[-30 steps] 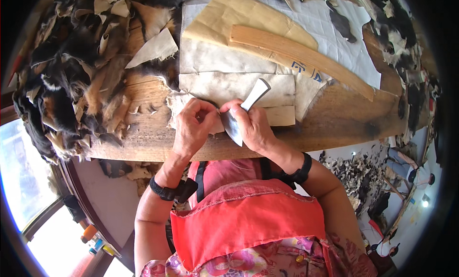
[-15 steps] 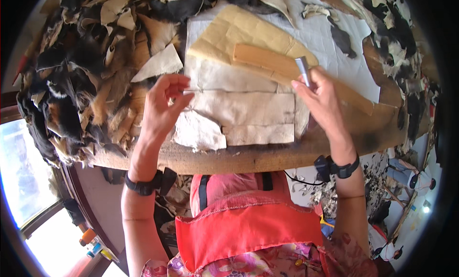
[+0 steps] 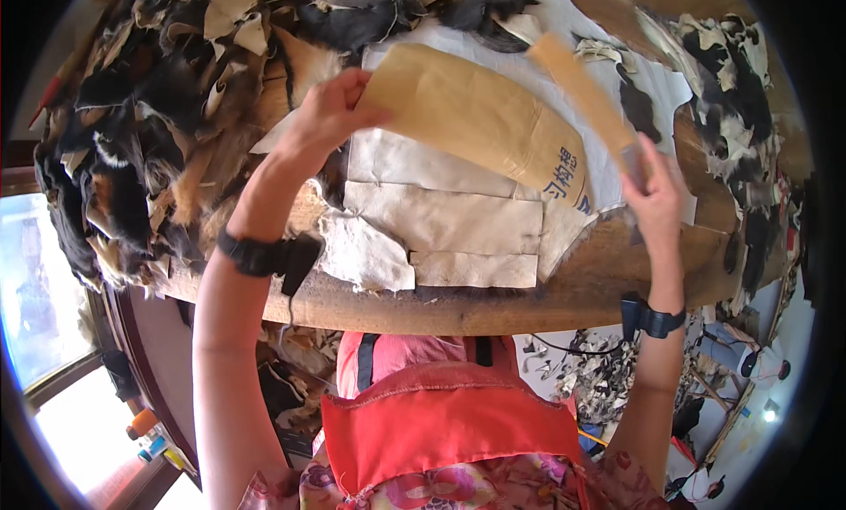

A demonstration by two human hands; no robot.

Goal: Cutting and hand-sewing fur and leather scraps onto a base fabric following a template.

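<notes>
My left hand [image 3: 339, 105] pinches the left end of a brown paper pattern piece [image 3: 467, 105] with dark printing on it. The piece is lifted at that end, over joined pale hide panels [image 3: 449, 212]. Off to the right, my right hand [image 3: 654, 188] grips a flat wooden strip [image 3: 577, 83], which slants up and left, blurred by motion. A greyish metal tool is partly visible in the same hand, mostly covered by the fingers. A loose off-white hide scrap [image 3: 366, 250] lies at the panels' lower left.
Dark and tan fur scraps [image 3: 132, 158] pile up on the left side of the wooden table [image 3: 379, 316]. A white sheet [image 3: 674, 96] lies under the work, and more black and white fur pieces [image 3: 718, 87] sit at the far right. Scraps [image 3: 582, 382] cover the floor below.
My left hand has moved up and taken hold of the paper piece, which has turned and lifted. My right hand has moved right and picked the wooden strip off the paper.
</notes>
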